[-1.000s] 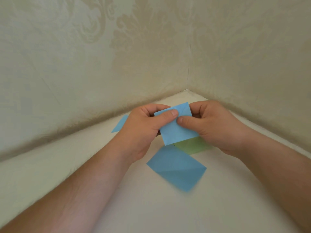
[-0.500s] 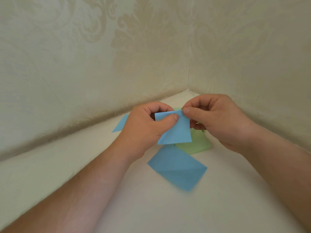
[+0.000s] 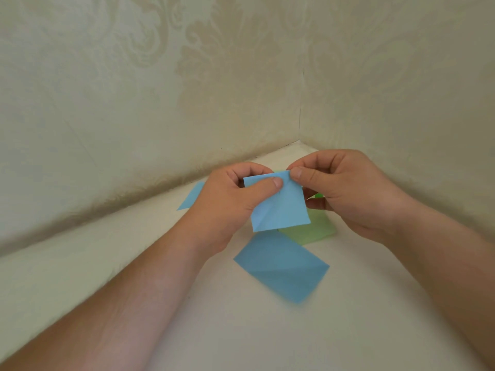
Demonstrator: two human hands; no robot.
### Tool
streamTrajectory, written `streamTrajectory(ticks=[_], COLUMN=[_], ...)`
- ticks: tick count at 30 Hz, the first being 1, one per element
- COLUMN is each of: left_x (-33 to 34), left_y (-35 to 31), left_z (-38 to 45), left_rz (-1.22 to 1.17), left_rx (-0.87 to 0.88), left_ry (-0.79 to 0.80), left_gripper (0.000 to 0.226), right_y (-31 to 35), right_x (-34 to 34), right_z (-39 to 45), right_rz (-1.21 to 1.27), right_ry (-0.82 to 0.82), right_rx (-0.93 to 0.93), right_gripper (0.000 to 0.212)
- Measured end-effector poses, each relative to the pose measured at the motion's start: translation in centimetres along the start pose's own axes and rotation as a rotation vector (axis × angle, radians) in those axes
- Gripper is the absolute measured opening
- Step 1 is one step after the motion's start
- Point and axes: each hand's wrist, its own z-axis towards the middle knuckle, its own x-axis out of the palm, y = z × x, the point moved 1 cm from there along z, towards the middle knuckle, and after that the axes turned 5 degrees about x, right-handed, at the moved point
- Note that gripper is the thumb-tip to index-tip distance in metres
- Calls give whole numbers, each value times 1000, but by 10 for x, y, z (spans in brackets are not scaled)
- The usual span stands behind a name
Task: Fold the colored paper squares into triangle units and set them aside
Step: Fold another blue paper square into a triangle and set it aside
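Note:
A light blue paper square (image 3: 281, 207) with a diagonal crease hangs above the white surface between both hands. My left hand (image 3: 230, 202) pinches its upper left part, thumb lying across the front. My right hand (image 3: 345, 188) pinches its top right corner between thumb and forefinger. Below it a second blue square (image 3: 281, 266) with a crease lies flat on the surface. A green paper (image 3: 316, 231) lies partly hidden behind the held square. A blue paper corner (image 3: 191, 198) shows beyond my left hand.
The white surface (image 3: 267, 330) ends in a corner where two walls with pale patterned wallpaper (image 3: 187, 89) meet, just behind the hands.
My right hand has moved from the square's right side up to its top right corner. The held square has turned a little and sits more upright. The papers on the surface have not moved.

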Motion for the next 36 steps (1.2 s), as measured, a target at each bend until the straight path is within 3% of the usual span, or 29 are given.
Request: streamTrajectory(ticks=[9,14,24,29,33,36], left_x=[1,-1,0,1,-2,-5], left_y=[2,2,7,7,9,9], left_z=[1,1,4,5,8,11], left_rz=[-7,-54,-89,-150,-160,-127], left_rx=[-3,8,12,18,12,33], left_ry=[29,24,29,43,-40,-83], left_gripper=[12,12,5,17,18,20], right_y=[0,-4,-3,-4,-5,-4], right_x=[0,2,4,4,2,-1], right_z=[2,-1,-3,0,1,1], right_rz=[44,47,34,76,73,-32], right_ry=[-36,54,85,-22,-13,-24], right_rx=[18,46,31,9,-59,-222], right_gripper=[17,11,8,2,15,28])
